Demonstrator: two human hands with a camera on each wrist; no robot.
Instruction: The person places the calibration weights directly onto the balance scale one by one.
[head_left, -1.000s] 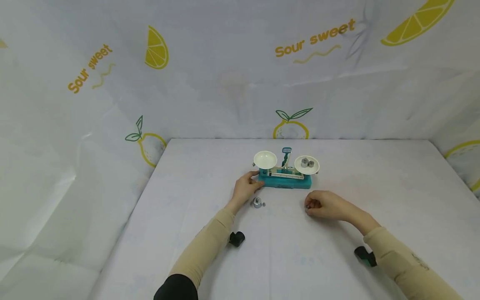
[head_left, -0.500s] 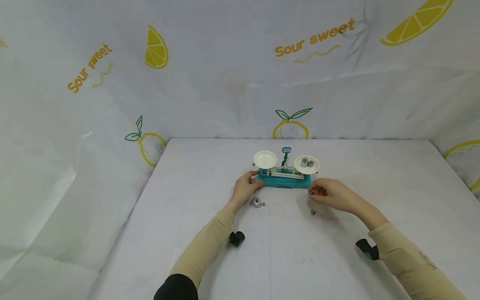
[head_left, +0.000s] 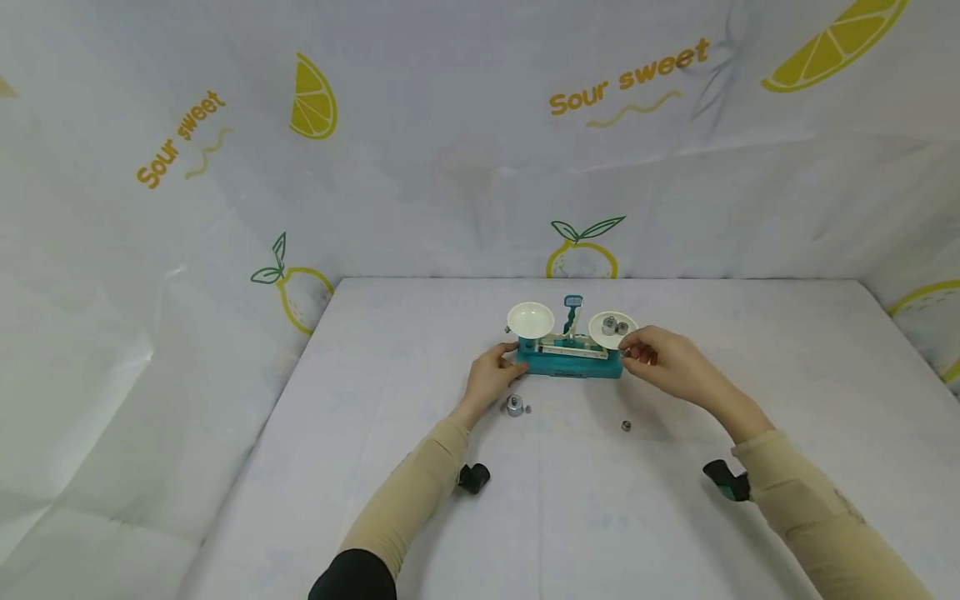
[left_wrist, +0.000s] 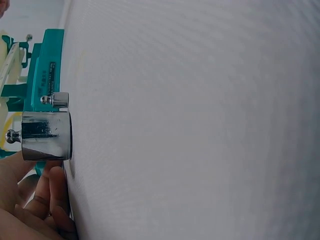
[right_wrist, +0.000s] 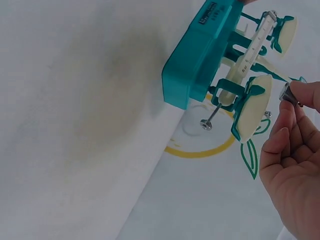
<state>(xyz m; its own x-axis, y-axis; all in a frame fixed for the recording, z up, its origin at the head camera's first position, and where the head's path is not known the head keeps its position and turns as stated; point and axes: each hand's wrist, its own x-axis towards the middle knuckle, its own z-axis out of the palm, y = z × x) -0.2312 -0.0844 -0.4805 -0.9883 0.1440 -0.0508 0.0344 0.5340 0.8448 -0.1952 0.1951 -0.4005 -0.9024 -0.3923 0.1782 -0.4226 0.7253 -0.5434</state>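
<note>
A teal balance scale (head_left: 570, 367) with two white pans stands toward the back of the table. My left hand (head_left: 491, 377) grips the left end of its base, thumb in front. Between thumb and fingertips, my right hand (head_left: 667, 362) pinches a small metal weight (right_wrist: 287, 95), just beside the scale's right pan (head_left: 598, 338). Two metal weights (head_left: 610, 326) sit in that pan, while the left pan (head_left: 531, 320) holds nothing. By my left wrist, a large cylindrical weight (left_wrist: 47, 136) stands upright with a small weight (left_wrist: 60, 100) next to it.
One more small weight (head_left: 626, 426) stands on the white table (head_left: 570, 517) in front of the scale. A white lemon-print sheet (head_left: 450, 167) hangs behind the table's back edge. Black wrist mounts (head_left: 474, 477) project from both sleeves.
My right hand has lifted a small weight off the table and carried it up and back to the right pan, leaving another small weight behind. The left hand stays on the base.
</note>
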